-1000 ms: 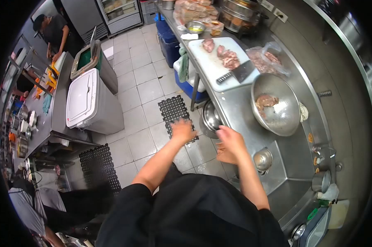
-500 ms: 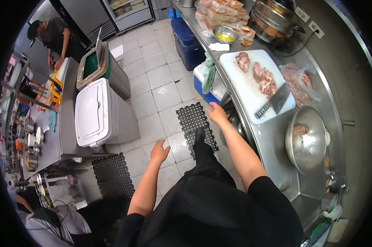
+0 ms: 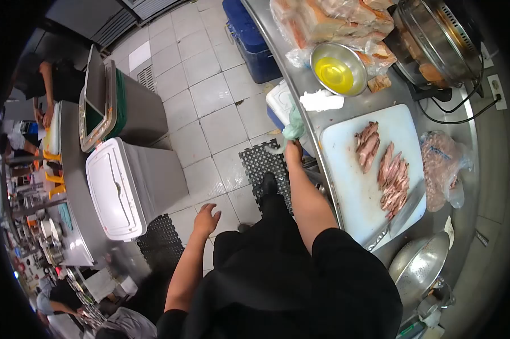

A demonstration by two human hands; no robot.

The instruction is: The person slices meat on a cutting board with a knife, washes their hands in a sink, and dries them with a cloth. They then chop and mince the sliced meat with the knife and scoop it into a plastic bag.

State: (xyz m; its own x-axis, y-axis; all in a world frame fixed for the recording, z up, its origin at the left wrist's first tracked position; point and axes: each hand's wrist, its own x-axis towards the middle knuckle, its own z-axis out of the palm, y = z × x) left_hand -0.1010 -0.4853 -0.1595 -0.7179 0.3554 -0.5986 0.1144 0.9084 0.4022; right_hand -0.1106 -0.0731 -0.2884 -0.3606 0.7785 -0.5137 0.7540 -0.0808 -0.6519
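My right hand is closed on a pale green cloth at the counter's front edge, above a blue and white cooler. My left hand hangs over the floor with nothing in it, its fingers apart. On the counter beside my right arm lies a white cutting board. It carries sliced meat in two groups, a smaller pile and a larger pile. A wide-bladed knife rests across the board's near right corner.
Behind the board are a steel bowl of yellow liquid, bagged bread and a steamer-like pot. Bagged meat and a colander lie rightward. Lidded bins stand left; a co-worker is beyond.
My right hand has moved forward from open air to the green cloth and closed on it. The view has shifted closer to the bowl and bread. My left hand stays open.
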